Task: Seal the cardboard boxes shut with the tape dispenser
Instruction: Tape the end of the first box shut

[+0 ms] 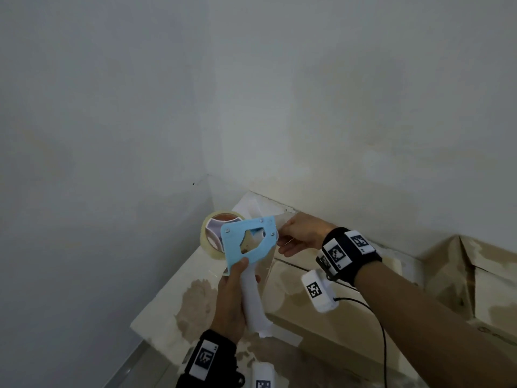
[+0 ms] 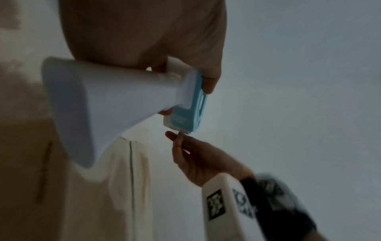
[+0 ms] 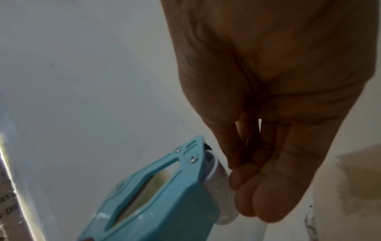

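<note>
My left hand (image 1: 237, 278) grips the white handle of the tape dispenser (image 1: 247, 242), which has a light blue frame and a clear tape roll (image 1: 208, 247) at its far side. I hold it up above a pale cardboard box (image 1: 302, 298) whose top flaps lie flat with a seam between them. My right hand (image 1: 282, 239) is at the dispenser's front end. In the left wrist view its thumb and forefinger (image 2: 175, 137) pinch the clear tape end at the dispenser (image 2: 107, 104) mouth. The right wrist view has those fingers (image 3: 243, 187) curled beside the blue frame (image 3: 160, 192) and its roller.
A second cardboard box (image 1: 489, 281) stands to the right against the wall. White walls (image 1: 251, 107) meet in a corner just behind the boxes. A black cable (image 1: 383, 340) hangs from my right wrist. Grey floor (image 1: 134, 368) lies at the lower left.
</note>
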A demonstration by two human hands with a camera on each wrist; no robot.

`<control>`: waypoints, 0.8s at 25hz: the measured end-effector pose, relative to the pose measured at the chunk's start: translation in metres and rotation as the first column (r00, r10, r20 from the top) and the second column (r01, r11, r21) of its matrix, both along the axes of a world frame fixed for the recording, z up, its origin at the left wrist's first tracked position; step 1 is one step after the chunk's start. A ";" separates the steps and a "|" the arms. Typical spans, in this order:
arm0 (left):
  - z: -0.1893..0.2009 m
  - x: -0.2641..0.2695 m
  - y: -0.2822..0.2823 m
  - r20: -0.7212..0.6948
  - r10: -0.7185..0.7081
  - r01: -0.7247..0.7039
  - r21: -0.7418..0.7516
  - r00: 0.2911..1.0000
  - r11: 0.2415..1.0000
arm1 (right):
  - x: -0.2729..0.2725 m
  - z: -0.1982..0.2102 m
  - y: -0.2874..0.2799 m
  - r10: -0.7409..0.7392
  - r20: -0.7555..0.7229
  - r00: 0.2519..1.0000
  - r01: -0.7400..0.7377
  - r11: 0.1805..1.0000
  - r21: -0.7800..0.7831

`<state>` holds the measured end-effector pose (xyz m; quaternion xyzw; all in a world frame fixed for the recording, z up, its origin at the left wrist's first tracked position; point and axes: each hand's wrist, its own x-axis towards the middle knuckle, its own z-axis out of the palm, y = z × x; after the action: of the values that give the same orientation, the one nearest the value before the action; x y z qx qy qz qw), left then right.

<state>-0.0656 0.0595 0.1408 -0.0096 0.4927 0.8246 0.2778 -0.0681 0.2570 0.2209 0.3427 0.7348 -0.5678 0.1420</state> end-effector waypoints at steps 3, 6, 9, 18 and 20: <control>0.005 -0.002 0.003 -0.146 -0.037 0.024 -0.092 0.989 0.995 | -0.003 -0.002 0.009 0.022 0.048 0.999 -0.025 0.998 0.060; 0.008 0.000 0.016 -0.162 -0.011 -0.009 -0.122 0.987 0.993 | -0.005 -0.006 0.017 0.011 0.058 0.998 -0.018 0.993 0.115; 0.005 0.001 0.028 -0.118 0.057 -0.075 -0.156 0.991 0.985 | -0.014 -0.013 0.025 0.002 0.012 1.000 -0.005 0.979 0.205; 0.005 0.003 0.054 0.043 0.165 -0.155 -0.180 0.985 0.971 | -0.053 -0.023 0.054 0.049 0.029 0.998 -0.057 0.926 0.374; 0.005 0.000 0.066 0.116 0.192 -0.166 -0.201 0.975 0.965 | -0.056 -0.031 0.060 0.063 0.038 0.997 -0.073 0.908 0.412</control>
<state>-0.0652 0.1252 0.1455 -0.1361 0.5463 0.7931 0.2324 -0.1242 0.3166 0.1902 0.3458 0.8480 -0.3903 0.0946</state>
